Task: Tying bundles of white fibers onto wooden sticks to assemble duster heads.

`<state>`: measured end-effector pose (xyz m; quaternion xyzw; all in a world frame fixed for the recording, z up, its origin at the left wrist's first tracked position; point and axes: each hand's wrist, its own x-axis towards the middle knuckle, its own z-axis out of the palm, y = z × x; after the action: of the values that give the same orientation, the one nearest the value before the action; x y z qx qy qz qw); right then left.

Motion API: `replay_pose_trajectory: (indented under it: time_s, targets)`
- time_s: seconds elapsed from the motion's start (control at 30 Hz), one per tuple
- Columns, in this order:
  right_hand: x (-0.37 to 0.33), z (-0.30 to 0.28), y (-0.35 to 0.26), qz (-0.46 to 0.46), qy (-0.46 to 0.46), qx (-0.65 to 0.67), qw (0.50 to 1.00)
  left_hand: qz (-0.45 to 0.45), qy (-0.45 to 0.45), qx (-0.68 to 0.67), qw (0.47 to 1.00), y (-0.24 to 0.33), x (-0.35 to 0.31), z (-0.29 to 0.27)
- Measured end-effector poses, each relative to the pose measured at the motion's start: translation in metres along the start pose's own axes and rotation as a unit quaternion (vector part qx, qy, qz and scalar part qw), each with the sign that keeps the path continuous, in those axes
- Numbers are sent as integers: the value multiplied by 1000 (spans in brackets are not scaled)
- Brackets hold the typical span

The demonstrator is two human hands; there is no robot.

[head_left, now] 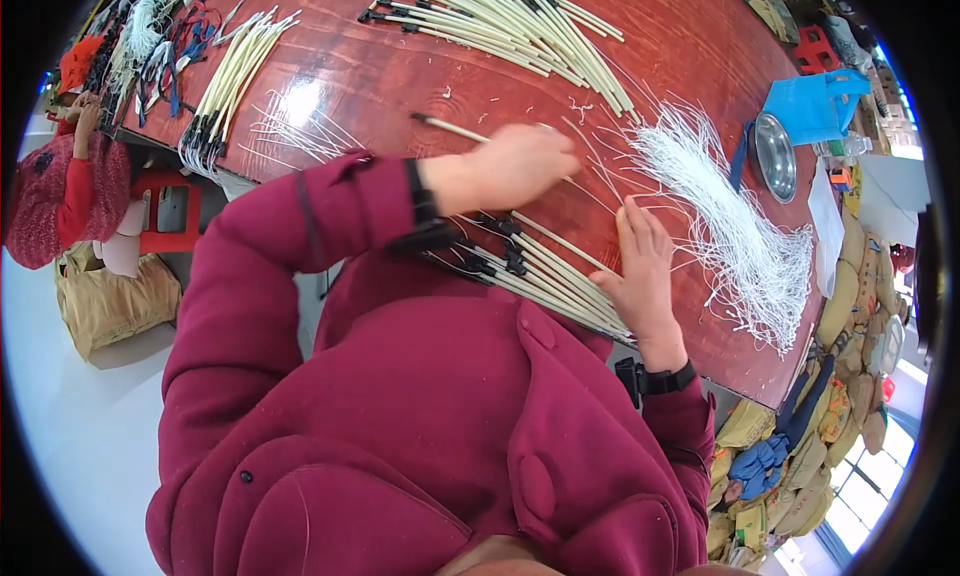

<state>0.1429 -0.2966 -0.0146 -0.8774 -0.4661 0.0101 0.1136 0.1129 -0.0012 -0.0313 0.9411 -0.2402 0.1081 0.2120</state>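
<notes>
We find one rod [455,128] gripped, slim, straight and cream, its black end at the upper left and its shaft sloping down rightward; its right part is hidden. We note a thin white cord [592,195] beyond it on the same slope; whether the two join we cannot tell. Below, we record a bundle of like rods [560,277], side by side, black ends leftward. To the right, we observe the loose white cords [735,211], heaped, tangled, with stray strands reaching leftward.
</notes>
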Motion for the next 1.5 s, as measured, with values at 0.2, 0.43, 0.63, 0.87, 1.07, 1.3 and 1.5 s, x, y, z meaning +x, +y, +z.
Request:
replay_pose_trajectory:
  time_s: [0.2,0.43,0.63,0.87,1.07,1.3,1.5]
  targets:
    - [20,6,-4,-32,58,45,997,-17,-69,19,997,54,31,13]
    - [27,-5,7,-15,84,19,996,-135,127,85,979,22,-70,-66]
    - [68,6,-12,-79,106,40,990,-221,55,74,971,2,-103,-61]
    - [83,17,-20,-104,148,43,983,-204,68,49,975,-14,-98,-54]
    - [48,-1,1,-78,144,58,985,-368,181,63,910,-108,-187,-125]
    - [-5,-30,9,-46,51,147,987,-454,132,236,849,-139,-254,-156]
    - [-7,-41,8,-4,85,142,986,-208,77,-39,974,3,-87,-81]
